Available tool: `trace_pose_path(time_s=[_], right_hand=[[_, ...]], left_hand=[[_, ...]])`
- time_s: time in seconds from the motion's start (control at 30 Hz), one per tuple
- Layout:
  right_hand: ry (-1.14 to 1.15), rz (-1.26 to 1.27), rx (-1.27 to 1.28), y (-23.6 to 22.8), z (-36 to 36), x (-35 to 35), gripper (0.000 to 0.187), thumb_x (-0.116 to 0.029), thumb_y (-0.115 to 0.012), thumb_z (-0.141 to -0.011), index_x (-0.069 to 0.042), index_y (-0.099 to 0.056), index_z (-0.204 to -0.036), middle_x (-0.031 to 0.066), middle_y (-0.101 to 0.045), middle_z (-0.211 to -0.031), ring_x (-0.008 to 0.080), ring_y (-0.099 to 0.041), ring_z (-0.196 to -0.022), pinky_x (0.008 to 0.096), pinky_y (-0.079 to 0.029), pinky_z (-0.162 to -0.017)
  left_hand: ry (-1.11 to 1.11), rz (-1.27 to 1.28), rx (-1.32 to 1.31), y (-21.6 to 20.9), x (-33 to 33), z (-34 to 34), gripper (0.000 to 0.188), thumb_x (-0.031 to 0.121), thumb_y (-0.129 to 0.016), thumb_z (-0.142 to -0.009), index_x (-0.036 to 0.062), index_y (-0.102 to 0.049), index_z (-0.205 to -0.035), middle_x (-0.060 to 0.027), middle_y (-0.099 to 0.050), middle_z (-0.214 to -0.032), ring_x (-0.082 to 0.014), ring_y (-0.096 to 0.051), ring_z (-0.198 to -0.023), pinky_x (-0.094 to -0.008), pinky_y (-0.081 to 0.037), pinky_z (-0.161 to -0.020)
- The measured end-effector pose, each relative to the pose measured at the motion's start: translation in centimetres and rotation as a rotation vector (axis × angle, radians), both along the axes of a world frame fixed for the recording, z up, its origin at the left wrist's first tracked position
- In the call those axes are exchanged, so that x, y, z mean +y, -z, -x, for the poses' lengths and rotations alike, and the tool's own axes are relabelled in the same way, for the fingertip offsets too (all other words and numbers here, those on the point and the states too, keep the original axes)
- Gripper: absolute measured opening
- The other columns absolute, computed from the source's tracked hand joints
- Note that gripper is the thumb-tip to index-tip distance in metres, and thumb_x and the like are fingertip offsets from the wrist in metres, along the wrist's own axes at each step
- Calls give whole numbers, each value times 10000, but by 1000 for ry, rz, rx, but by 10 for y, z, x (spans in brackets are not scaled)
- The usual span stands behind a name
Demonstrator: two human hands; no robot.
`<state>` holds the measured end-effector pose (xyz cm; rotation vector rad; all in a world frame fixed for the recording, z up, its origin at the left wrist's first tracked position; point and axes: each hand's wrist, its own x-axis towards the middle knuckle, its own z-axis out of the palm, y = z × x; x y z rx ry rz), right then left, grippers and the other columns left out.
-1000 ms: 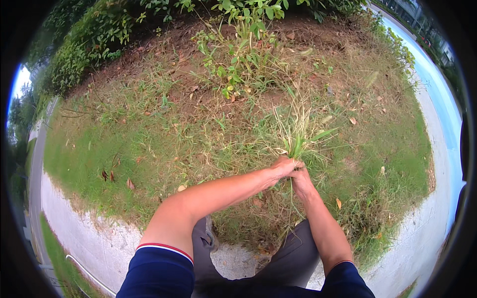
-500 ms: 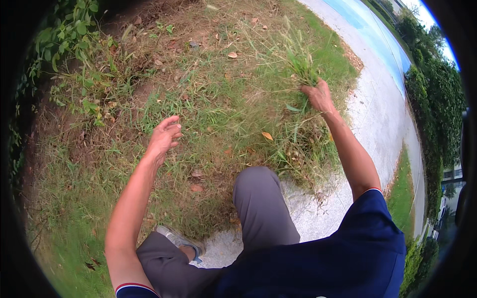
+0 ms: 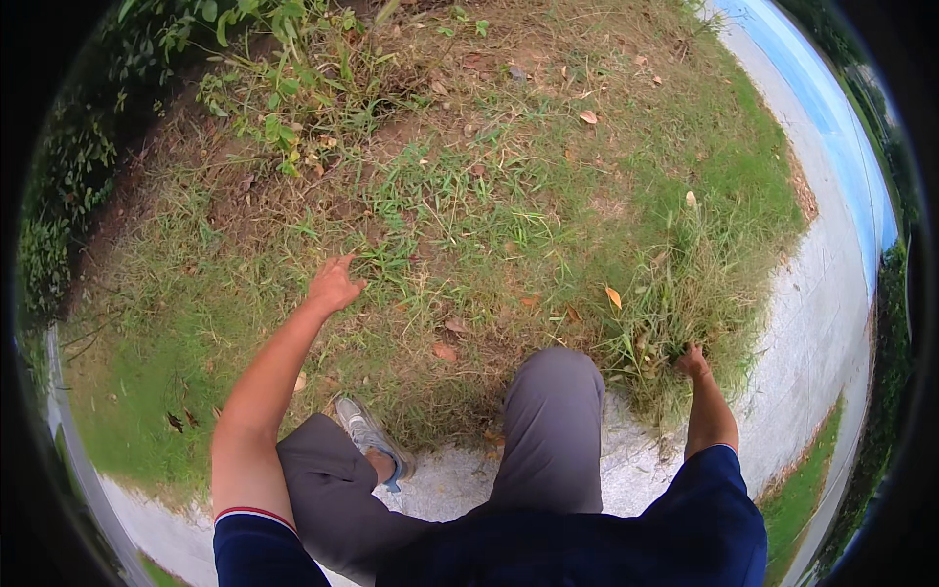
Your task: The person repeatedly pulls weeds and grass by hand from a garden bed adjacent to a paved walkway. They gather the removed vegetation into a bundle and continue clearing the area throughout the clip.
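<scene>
My left hand (image 3: 335,285) hovers low over the weedy ground with its fingers stretched apart, nothing in them. Short green grass (image 3: 391,256) grows just beyond its fingertips. On the right, my right hand (image 3: 693,362) is down at the near right side of a heap of pulled grass (image 3: 646,338). Its fingers are curled and partly covered by stalks. A loose bunch of long grass (image 3: 690,256) spreads up and away from this hand over the heap, and where bunch and heap part is hard to make out.
My bent knee (image 3: 553,421) in grey trousers is between my arms, and my shoe (image 3: 367,430) rests at the grass edge. Pale paving (image 3: 812,323) borders the ground on the right. Leafy plants (image 3: 284,88) stand at the far left; a yellow leaf (image 3: 613,297) lies near the heap.
My right hand has come down and nearer with the bunch of grass, from raised in the air to the heap. My left hand's fingers have spread lower over the grass. The view has shifted.
</scene>
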<state>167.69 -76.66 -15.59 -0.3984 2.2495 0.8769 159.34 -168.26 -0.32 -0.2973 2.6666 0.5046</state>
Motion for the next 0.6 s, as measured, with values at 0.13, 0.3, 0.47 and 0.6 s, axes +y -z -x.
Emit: trace_pose_path(time_s=[0.13, 0.3, 0.47, 0.6], right_hand=[[584, 514, 116, 61, -6, -110, 338, -401, -652, -723, -125, -663, -919, 172, -588, -1078, 387, -488, -1047, 576, -363, -904], [1061, 965, 175, -57, 30, -63, 521, -346, -737, -687, -17, -572, -1056, 196, -616, -966, 368, -575, -910, 510, -462, -816], [549, 324, 133, -217, 73, -185, 862, -373, -797, -575, -35, -466, -1296, 176, -640, -1065, 299, -631, -956, 380, -501, -809], [392, 279, 332, -293, 115, -294, 806, -358, -794, -573, -89, -499, -1273, 175, -668, -899, 307, -642, -892, 399, -496, -782]], left_hand=[[1, 209, -161, -28, -35, -27, 556, 413, -558, -835, 114, -483, -1297, -127, -367, -1416, -259, -319, -1326, -379, -293, -1078], [40, 98, -199, -28, -19, -15, 458, 399, -540, -857, 127, -542, -1226, -115, -545, -1250, -278, -491, -1181, -395, -375, -1011], [59, 128, -301, -11, -48, -24, 382, 368, -542, -854, 127, -589, -1146, -91, -609, -1148, -276, -558, -1078, -412, -450, -904], [100, 53, -333, -7, -67, -27, 330, 341, -542, -852, 118, -612, -1084, -95, -631, -1088, -286, -590, -1004, -406, -465, -869]])
